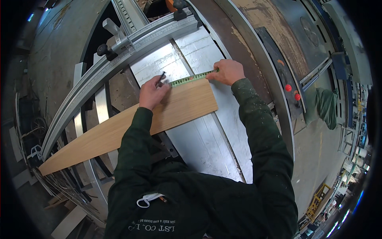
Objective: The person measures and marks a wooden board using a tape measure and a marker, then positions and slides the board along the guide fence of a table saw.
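A long light-brown wooden board [181,105] lies across the metal saw table [199,139], its squared end toward the right. Along the board's far edge stretches a yellow-green tape measure blade [191,79]. My left hand [153,91] rests at the left end of the visible blade, closed, with a thin dark pencil [162,75] sticking up from its fingers. Whether it also grips the tape is hard to see; the tape's case is not visible. My right hand [228,72] pinches the blade's other end, just past the board's corner.
A curved-looking aluminium fence [139,46] with black knobs [102,49] runs beyond the board. To the right is a steel rail [274,79] and a panel with red buttons [288,87]. The board's left end reaches over open support bars [102,105]. Green cloth [327,107] hangs at far right.
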A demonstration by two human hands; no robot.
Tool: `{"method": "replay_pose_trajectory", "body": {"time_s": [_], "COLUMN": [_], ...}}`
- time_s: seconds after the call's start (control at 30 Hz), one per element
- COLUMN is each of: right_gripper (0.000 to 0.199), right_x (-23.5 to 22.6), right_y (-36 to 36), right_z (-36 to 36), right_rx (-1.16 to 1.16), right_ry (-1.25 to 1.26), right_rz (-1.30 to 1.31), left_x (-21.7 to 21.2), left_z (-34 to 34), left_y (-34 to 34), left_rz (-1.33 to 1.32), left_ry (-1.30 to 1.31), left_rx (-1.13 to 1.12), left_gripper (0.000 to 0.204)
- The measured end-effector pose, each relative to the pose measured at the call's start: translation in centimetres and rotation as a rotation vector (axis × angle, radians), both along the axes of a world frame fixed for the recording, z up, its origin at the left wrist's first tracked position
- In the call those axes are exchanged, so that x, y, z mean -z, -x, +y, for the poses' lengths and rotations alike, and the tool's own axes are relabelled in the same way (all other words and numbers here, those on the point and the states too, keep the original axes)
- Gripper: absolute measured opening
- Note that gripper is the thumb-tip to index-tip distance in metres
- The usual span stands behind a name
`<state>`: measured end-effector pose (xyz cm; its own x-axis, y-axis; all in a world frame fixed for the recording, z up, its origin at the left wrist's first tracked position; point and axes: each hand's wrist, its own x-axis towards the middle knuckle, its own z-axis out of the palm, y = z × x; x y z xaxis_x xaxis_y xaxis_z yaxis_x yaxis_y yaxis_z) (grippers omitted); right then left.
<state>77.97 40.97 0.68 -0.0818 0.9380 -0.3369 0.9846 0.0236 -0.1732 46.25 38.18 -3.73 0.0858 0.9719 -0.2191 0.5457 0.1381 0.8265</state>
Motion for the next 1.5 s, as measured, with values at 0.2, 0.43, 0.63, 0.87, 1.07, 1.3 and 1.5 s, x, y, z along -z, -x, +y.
{"method": "replay_pose_trajectory", "body": {"time_s": [0.2, 0.43, 0.63, 0.87, 1.07, 1.3, 1.5], "right_gripper": [0.053, 0.051, 0.051, 0.052, 0.053, 0.052, 0.053], "right_x": [0.2, 0.4, 0.0, 0.1, -0.4, -0.2, 0.5], "right_y": [-0.2, 0.0, -0.1, -0.2, 0.1, 0.0, -0.4], "right_z": [-0.1, -0.1, -0.2, -0.1, 0.0, 0.0, -0.2], "right_rx": [0.008, -0.002, 0.015, 0.011, 0.033, 0.039, 0.026], "right_ry": [-0.02, -0.045, -0.031, -0.037, 0.047, 0.046, -0.016], "right_rz": [0.021, 0.037, 0.045, 0.062, 0.012, 0.025, 0.06], "left_x": [-2.2, -1.5, -0.5, 1.0, 1.2, 1.5, 1.6], "left_z": [-0.9, -2.7, -3.1, -2.4, -2.6, -2.6, -2.6], "left_y": [-3.5, -7.1, -8.4, -8.9, -9.0, -9.1, -9.3], "left_rz": [-0.444, -0.646, -0.65, -0.575, -0.537, -0.541, -0.55], "left_ry": [0.037, 0.319, 0.147, 0.086, 0.074, 0.045, 0.067], "left_rx": [-0.326, -0.294, -0.195, -0.168, -0.143, -0.134, -0.138], "left_gripper": [0.051, 0.045, 0.02, 0.021, 0.022, 0.021, 0.021]}}
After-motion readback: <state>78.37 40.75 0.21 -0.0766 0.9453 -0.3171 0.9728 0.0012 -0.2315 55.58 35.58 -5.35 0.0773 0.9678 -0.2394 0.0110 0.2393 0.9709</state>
